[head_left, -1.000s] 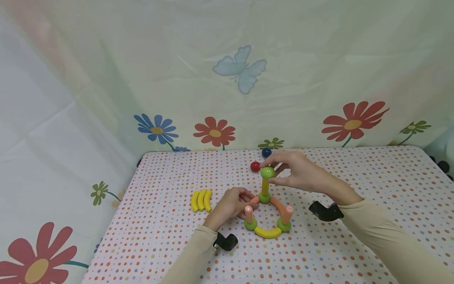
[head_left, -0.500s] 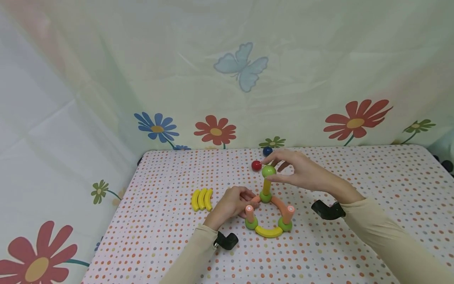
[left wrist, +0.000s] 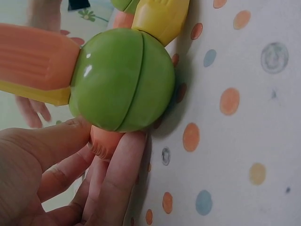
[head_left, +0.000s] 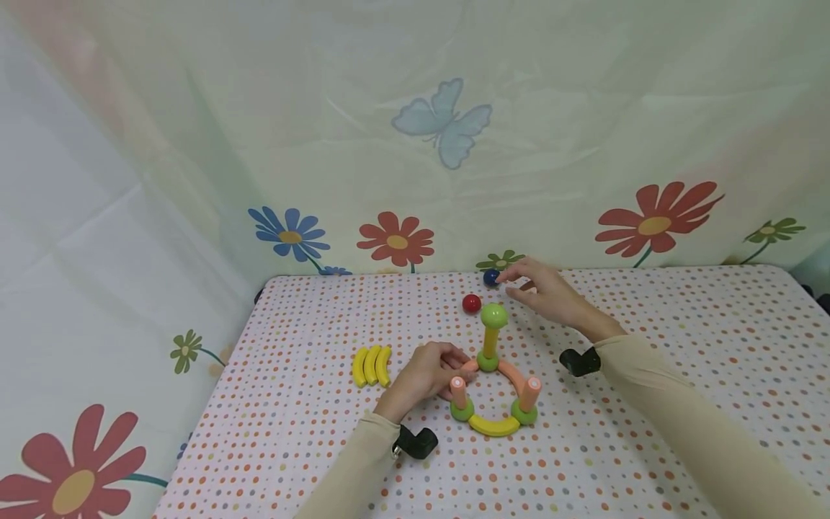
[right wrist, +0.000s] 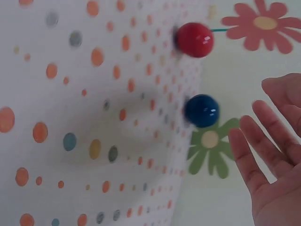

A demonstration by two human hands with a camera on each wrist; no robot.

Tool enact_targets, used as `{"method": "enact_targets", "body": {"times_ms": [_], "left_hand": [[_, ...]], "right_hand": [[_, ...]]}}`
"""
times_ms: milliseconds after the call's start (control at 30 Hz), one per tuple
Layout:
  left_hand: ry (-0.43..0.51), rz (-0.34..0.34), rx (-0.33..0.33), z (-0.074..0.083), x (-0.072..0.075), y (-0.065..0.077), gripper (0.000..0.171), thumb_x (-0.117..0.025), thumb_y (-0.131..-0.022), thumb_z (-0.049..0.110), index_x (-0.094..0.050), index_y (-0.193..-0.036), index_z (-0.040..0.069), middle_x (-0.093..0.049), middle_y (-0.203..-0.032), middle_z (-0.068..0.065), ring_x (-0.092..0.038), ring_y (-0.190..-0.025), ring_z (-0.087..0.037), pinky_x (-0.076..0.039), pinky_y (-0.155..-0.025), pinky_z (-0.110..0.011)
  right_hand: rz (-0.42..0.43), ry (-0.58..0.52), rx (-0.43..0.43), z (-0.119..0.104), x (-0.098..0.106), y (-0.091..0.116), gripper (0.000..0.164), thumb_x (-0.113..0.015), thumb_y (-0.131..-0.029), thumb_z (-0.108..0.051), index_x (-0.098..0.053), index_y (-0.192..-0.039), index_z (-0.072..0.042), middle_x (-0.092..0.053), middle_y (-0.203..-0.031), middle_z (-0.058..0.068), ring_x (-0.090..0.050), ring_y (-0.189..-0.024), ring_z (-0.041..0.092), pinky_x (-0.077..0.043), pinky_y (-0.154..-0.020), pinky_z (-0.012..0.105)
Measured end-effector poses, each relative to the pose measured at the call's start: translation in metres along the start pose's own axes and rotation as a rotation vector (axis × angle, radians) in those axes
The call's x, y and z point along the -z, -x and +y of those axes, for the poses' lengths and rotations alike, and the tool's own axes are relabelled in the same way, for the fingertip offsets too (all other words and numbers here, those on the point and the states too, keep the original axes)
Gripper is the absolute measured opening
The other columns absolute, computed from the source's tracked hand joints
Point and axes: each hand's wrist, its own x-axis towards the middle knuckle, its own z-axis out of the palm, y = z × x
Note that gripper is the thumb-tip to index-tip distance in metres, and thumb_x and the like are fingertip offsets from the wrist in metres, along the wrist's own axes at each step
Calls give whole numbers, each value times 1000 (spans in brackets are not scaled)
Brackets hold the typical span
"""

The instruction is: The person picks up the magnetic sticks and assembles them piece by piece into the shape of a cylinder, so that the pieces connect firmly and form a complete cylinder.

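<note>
Pinching a curved orange stick (left wrist: 106,142), the left hand (head_left: 424,371) is at ten o'clock on a ring toy (head_left: 488,362). The right hand (head_left: 547,292), out past one o'clock, has its fingers loose and spread apart. Its fingertips are just beside a shiny blue ball (right wrist: 202,111); I can't tell if they touch it.

The toy sits on the table (head_left: 279,404) and is made of balls and sticks. Three smooth green balls (head_left: 524,413) are in the ring, at twelve, four and eight o'clock. The eight o'clock ball (left wrist: 117,80) has a thin line running around it, and the sticks by it have flat sides. A yellow curved stick (head_left: 495,426) bends like a smile at six, and another orange one (head_left: 513,375) bends at two. Short orange posts (head_left: 529,393) stand up from four and eight. At twelve a yellow post (head_left: 491,342) stands up, with one more green ball (head_left: 494,316) on top like a hat.

Farther out near twelve is a round, glossy red ball (head_left: 471,303), with the blue one past it. Three yellow sticks (head_left: 372,366) lie side by side between nine and ten. Dotty cloth (head_left: 681,310) covers the table, and behind it hangs a creased sheet (head_left: 551,108) with flowers (head_left: 397,241) and a pale blue butterfly (head_left: 447,124).
</note>
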Motion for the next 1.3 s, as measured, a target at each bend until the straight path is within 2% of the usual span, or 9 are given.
{"method": "enact_targets", "body": {"times_ms": [133, 333, 467, 600, 700, 867, 1067, 1200, 1300], "left_hand": [[-6, 3, -9, -2, 0, 0, 25, -84, -91, 13, -73, -112, 7, -68, -91, 1, -62, -74, -10, -55, -58, -22], [-10, 5, -20, -2, 0, -1, 24, -85, -90, 14, -74, -111, 7, -68, -90, 2, -63, -75, -9, -55, -59, -21], [-27, 6, -25, 0, -1, 0, 24, -85, -89, 15, -74, -110, 8, -68, -88, 2, -63, -74, -9, -54, -59, -21], [-51, 18, -26, 0, 0, 0, 24, -86, -89, 16, -74, -109, 9, -68, -88, 3, -63, -73, -9, -54, -59, -21], [-26, 10, -22, -1, -1, -1, 23, -85, -90, 14, -74, -109, 8, -68, -88, 2, -63, -72, -10, -55, -57, -22], [-28, 13, -26, -1, 1, -1, 23, -85, -90, 15, -74, -109, 8, -68, -88, 3, -63, -73, -9, -54, -57, -21], [-14, -1, -23, 0, 2, 1, 25, -85, -90, 13, -73, -111, 7, -68, -90, 1, -63, -75, -10, -55, -58, -21], [19, -8, -9, 0, 2, 2, 25, -84, -90, 11, -73, -111, 6, -68, -91, -1, -63, -74, -11, -56, -57, -22], [23, -5, -3, 1, 1, 2, 24, -85, -90, 11, -73, -110, 7, -68, -91, -1, -63, -73, -12, -56, -56, -22]], "right_hand": [[-42, 53, -22, 11, -8, -12, 32, -61, -101, 6, -62, -133, 8, -51, -145, 30, -46, -136, 49, -47, -105, 62], [-107, 63, -60, 16, -15, -23, 44, -60, -101, 4, -52, -144, 9, -44, -153, 33, -39, -143, 51, -37, -113, 66], [-152, 122, -42, 19, -18, -28, 47, -63, -100, 3, -50, -145, 12, -43, -152, 35, -39, -142, 53, -34, -115, 66], [-161, 202, 21, 23, -23, -28, 42, -66, -97, 6, -57, -136, 14, -49, -142, 36, -47, -134, 53, -41, -110, 64], [-157, 228, 22, 26, -25, -23, 34, -67, -96, 7, -64, -129, 13, -54, -133, 34, -54, -125, 51, -47, -104, 62], [-120, 236, -32, 31, -23, -12, 30, -74, -94, 1, -70, -123, 8, -60, -120, 27, -61, -111, 43, -53, -94, 58], [-103, 210, -75, 32, -11, 4, 25, -80, -88, 1, -69, -110, 5, -65, -108, 21, -65, -100, 36, -57, -85, 51], [-98, 175, -108, 23, 1, 19, 25, -82, -87, -2, -67, -106, 1, -67, -103, 13, -67, -95, 30, -60, -81, 46], [-86, 162, -87, 9, 13, 34, 25, -85, -86, -4, -70, -106, -1, -68, -103, 10, -67, -93, 26, -61, -79, 41]]}}
